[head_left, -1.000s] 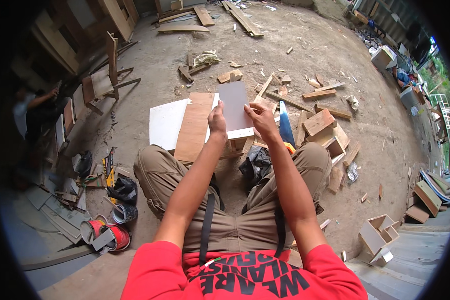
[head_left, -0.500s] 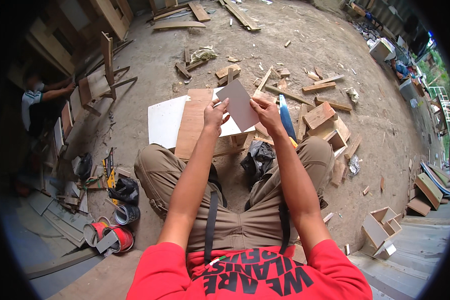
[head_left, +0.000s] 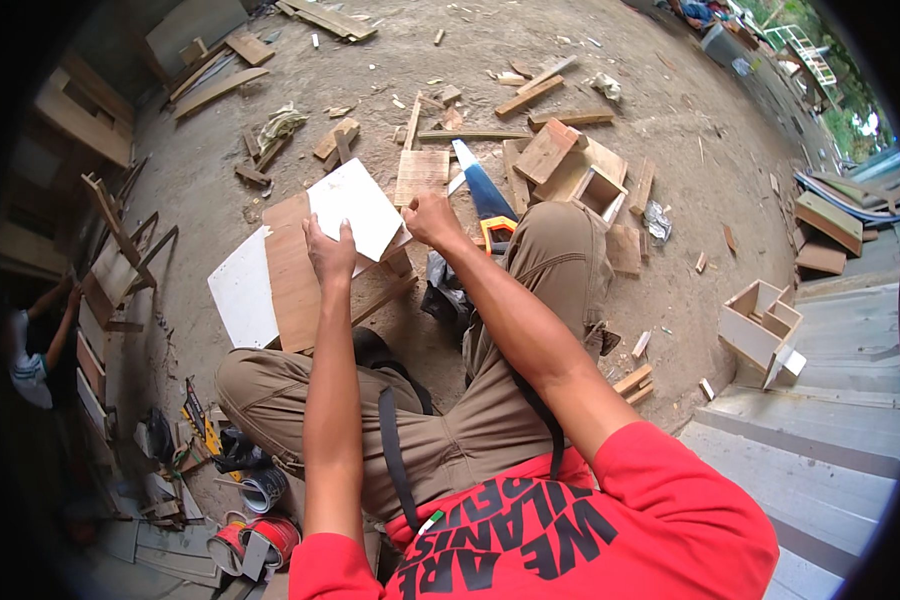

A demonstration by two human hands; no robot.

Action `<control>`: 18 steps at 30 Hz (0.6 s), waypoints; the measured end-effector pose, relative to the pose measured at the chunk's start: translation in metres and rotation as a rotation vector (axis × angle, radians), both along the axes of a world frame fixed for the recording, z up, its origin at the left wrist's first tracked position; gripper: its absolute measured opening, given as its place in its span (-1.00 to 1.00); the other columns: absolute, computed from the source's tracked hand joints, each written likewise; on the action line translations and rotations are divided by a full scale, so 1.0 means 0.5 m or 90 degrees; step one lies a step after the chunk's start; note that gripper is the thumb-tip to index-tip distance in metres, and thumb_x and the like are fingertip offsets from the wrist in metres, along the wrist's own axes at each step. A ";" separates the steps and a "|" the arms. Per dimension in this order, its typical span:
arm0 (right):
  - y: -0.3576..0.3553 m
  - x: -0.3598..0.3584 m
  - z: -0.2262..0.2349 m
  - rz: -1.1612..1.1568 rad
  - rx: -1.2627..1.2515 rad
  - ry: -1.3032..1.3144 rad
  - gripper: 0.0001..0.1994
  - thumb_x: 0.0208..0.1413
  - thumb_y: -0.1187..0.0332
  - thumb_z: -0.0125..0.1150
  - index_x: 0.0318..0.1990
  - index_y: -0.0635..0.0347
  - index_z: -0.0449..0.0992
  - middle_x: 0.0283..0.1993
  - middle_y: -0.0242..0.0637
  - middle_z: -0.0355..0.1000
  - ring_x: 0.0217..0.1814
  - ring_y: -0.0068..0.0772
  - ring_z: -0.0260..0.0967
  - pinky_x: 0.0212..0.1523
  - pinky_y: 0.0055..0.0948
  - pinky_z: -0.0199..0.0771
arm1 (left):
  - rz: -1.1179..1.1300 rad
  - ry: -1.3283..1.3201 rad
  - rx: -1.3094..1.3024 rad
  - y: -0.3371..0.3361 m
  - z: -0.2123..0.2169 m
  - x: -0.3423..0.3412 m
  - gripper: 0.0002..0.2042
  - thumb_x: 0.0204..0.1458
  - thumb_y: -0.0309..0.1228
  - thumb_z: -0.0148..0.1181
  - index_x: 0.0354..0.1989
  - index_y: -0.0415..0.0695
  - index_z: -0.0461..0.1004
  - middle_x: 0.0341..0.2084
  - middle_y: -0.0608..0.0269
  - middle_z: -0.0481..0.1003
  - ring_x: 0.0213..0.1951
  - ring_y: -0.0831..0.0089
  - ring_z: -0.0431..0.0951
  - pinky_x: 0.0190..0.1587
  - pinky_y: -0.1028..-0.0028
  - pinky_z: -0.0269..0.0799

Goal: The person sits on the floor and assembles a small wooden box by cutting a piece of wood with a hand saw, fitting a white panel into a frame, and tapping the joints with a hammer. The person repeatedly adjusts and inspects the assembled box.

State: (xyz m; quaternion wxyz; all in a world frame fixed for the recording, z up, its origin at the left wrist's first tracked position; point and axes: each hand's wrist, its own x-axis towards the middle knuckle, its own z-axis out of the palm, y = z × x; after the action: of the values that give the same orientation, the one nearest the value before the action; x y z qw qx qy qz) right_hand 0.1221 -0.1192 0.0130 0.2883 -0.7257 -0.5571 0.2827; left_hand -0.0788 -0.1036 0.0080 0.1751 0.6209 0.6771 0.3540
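Note:
A white, roughly square panel (head_left: pixel 358 205) is tilted over the right part of a low work surface made of a brown plywood board (head_left: pixel 295 275) and a larger white board (head_left: pixel 244 292). My left hand (head_left: pixel 330 250) grips the panel's near left edge, thumb on its face. Close to the panel's right corner, my right hand (head_left: pixel 433 220) is closed with its fingers curled; what it pinches is hidden. Beyond that hand lies a wooden block (head_left: pixel 422 176). A handsaw (head_left: pixel 484 190) with a blue blade and orange-yellow handle rests just right of it.
Wooden box pieces (head_left: pixel 575 165) and offcuts lie beyond my right knee. A small compartmented wooden box (head_left: pixel 760 325) is at the right. Paint cans (head_left: pixel 260 540) and a black plastic bag (head_left: pixel 238 450) are at the lower left. Another person (head_left: pixel 32 350) works at the far left.
The grey face of the sheet between my hands no longer shows; a white panel is there now. My right hand has moved away from my left and closed. The view has turned right.

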 end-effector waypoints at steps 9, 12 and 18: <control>0.001 0.214 -0.137 -0.339 -0.180 0.000 -0.52 0.03 0.27 0.22 0.06 0.41 0.42 0.16 0.22 0.37 0.23 0.11 0.39 0.22 -0.10 0.42 | -0.026 0.146 0.127 -0.050 -0.061 0.060 -0.29 0.16 -0.10 0.11 0.39 -0.30 0.11 0.43 -0.29 -0.02 0.46 -0.16 -0.08 0.48 0.08 -0.16; 0.004 0.301 -0.137 -0.633 -0.232 -0.076 -0.45 -0.01 0.30 0.20 0.15 0.34 0.28 0.23 0.16 0.23 0.30 0.11 0.24 0.28 -0.05 0.29 | -0.024 0.175 0.026 -0.047 -0.070 0.060 -0.33 0.17 -0.13 0.07 0.37 -0.29 0.16 0.42 -0.29 -0.01 0.47 -0.20 -0.11 0.46 0.01 -0.18; -0.003 0.463 -0.208 -0.653 -0.153 -0.284 -0.30 0.00 0.29 0.20 0.27 0.47 0.11 0.38 0.15 0.05 0.50 0.13 -0.08 0.47 -0.04 -0.05 | 0.034 0.098 0.044 -0.046 -0.062 0.074 -0.22 0.12 -0.08 0.16 0.40 -0.31 0.06 0.41 -0.42 -0.06 0.47 -0.19 -0.11 0.47 0.02 -0.20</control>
State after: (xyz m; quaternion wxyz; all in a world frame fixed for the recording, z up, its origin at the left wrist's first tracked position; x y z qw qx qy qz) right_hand 0.3536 -0.1206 -0.0911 0.1793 -0.9730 -0.1454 0.0078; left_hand -0.0417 -0.1268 -0.0228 0.0908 0.6336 0.6924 0.3330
